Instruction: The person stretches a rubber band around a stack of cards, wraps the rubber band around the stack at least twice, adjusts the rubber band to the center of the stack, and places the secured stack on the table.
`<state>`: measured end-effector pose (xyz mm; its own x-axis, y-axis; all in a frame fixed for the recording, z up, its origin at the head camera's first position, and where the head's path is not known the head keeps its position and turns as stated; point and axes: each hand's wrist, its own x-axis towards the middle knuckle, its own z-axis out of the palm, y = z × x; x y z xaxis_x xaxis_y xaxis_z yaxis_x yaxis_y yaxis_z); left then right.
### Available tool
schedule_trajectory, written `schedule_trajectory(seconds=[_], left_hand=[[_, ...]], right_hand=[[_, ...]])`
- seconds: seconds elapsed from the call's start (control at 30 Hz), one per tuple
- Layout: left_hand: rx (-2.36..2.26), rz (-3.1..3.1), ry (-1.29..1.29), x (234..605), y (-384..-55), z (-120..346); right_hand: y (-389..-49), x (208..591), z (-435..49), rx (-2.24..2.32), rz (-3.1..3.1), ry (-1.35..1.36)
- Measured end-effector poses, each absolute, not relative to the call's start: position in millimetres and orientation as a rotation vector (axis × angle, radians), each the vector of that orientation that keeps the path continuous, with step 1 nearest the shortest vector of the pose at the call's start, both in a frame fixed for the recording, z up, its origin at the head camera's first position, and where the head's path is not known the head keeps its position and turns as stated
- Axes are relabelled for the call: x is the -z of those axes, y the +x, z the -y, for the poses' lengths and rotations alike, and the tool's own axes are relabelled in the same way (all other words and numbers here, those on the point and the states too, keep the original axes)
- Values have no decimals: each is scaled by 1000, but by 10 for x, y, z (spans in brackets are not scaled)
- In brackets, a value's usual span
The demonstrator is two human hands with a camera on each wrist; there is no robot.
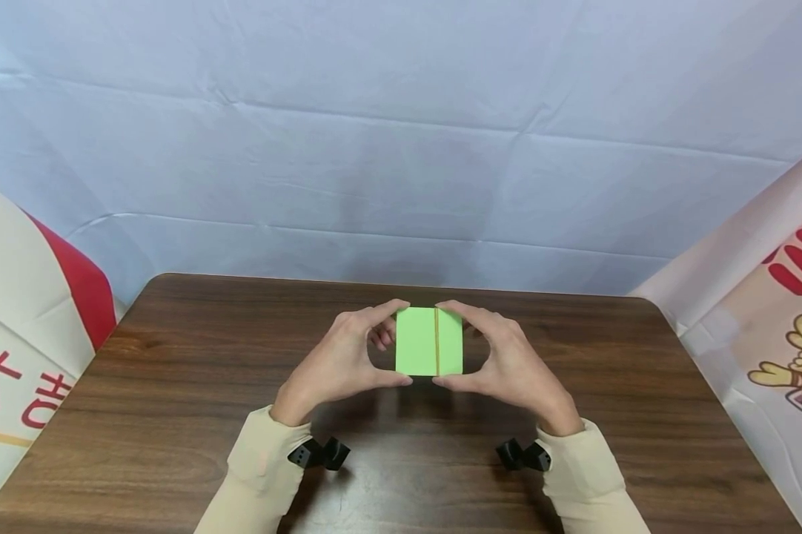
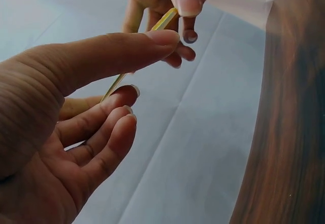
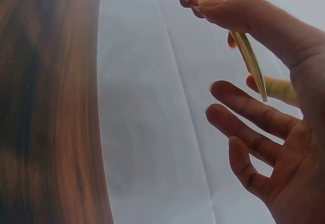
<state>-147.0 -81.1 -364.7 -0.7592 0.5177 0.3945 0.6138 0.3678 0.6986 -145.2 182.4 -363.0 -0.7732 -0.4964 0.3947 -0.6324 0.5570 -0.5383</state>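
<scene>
A bright green square stack of paper (image 1: pixel 416 341), seen edge-on in both wrist views, is held up above the table by both hands. A tan rubber band (image 1: pixel 437 341) runs across it from top to bottom, right of its middle. My left hand (image 1: pixel 344 360) pinches the left side, thumb at the lower edge and index finger at the upper. The right hand (image 1: pixel 508 360) grips the right side in the same way. In the right wrist view the thin stack (image 3: pixel 254 64) looks slightly bowed. The other fingers of each hand stay behind the stack, apart from it.
A dark brown wooden table (image 1: pixel 174 371) with rounded far corners lies beneath. Behind it hangs a creased pale sheet (image 1: pixel 374 163). Printed sheets stand at the left (image 1: pixel 27 311) and right (image 1: pixel 761 356). Small black devices (image 1: pixel 321 452) are strapped at both wrists.
</scene>
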Motion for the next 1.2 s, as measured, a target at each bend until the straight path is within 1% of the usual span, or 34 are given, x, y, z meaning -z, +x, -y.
schedule_trajectory(seconds=[0.27,0.77,1.2], left_hand=[[1382,2489,-1038,3638,-1467,840],[1389,2368,-1093,3644,-1483,878],[1382,2346,-1106,3638,-1470,866]], right_hand=[[-1452,3617,-1833,-1044,2587,951],[-1451,3618,-1791,-1132,2524,1075],[-1433,3611,-1751,-1202,2485,1115]])
